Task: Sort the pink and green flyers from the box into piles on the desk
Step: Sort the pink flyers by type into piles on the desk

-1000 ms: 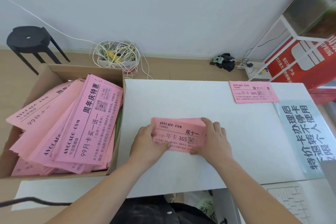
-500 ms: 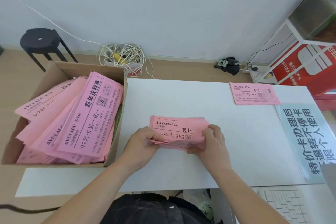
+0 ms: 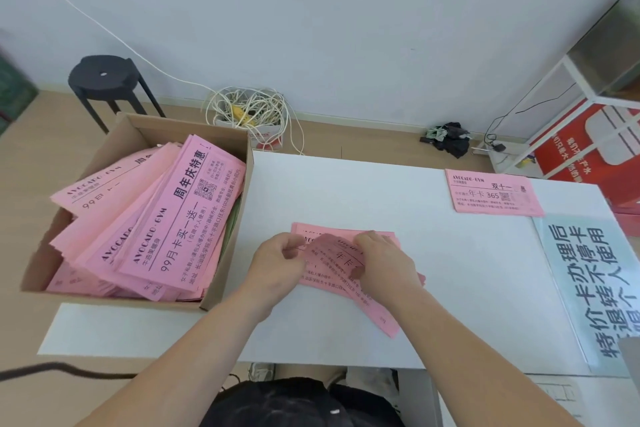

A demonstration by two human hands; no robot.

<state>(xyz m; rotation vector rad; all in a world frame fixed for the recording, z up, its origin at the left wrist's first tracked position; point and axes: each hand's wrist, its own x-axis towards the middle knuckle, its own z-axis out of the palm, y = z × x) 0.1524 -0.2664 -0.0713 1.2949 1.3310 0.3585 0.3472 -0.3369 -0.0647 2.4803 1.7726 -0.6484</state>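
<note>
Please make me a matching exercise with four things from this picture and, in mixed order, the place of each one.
1 cardboard box
2 black stool
3 small pink pile
4 loose pink flyers

A on the floor
B far right of the desk
C left of the desk
D held by left hand and right hand

Pairs: 1-C, 2-A, 3-B, 4-D

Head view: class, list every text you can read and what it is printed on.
"AVOCADO·GYM": top box flyer, far pile.
"周年庆特惠": top box flyer.
"99月卡买一送一": same flyer.
"双十一": far pile.
"年卡 365": far pile.
"年卡": held flyer, rest covered.
"特价卡办理后": green sheet.
Fine print, red box lettering: too blurred.
</note>
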